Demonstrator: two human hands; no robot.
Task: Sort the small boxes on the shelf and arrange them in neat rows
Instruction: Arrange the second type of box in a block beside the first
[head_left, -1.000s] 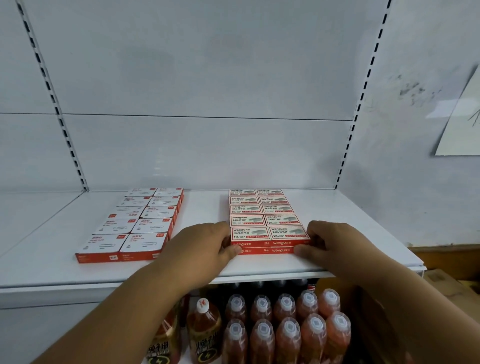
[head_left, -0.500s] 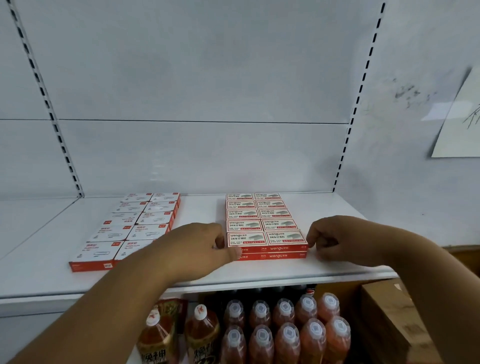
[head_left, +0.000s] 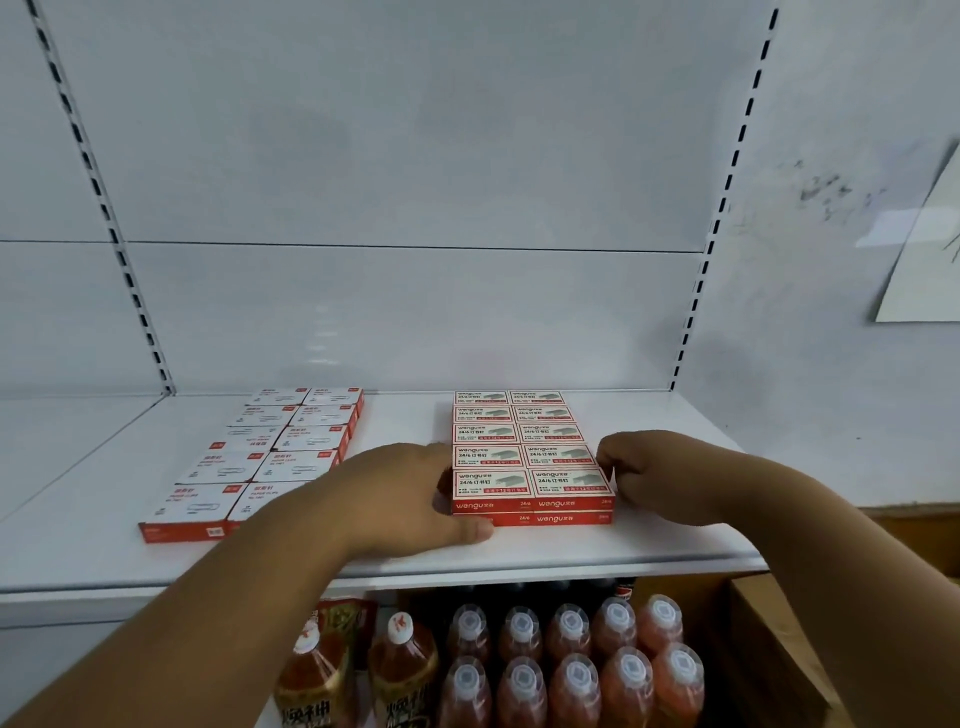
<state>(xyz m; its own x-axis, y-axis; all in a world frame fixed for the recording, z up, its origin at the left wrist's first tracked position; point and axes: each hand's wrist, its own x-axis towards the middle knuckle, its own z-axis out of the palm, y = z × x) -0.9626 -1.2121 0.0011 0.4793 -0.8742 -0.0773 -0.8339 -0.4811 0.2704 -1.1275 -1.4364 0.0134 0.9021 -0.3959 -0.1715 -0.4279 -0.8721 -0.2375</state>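
Note:
Red-and-white staple boxes sit in two columns, stacked two high, on the white shelf. My left hand rests against the block's front left corner, its thumb lying along the lower front edge and its fingers hidden at the left side. My right hand, with fingers curled, touches the right side of the front boxes. To the left, white paper-clip boxes with red sides also lie in two columns; my left forearm covers their front right corner.
Below the shelf stand several orange drink bottles and two tea bottles. A cardboard box is at the lower right. A paper sheet hangs on the right wall. Slotted uprights frame the back panel.
My right hand left the front of the block, curled, and moved to its right side. My left hand stayed at the front left corner. The camera shifted slightly.

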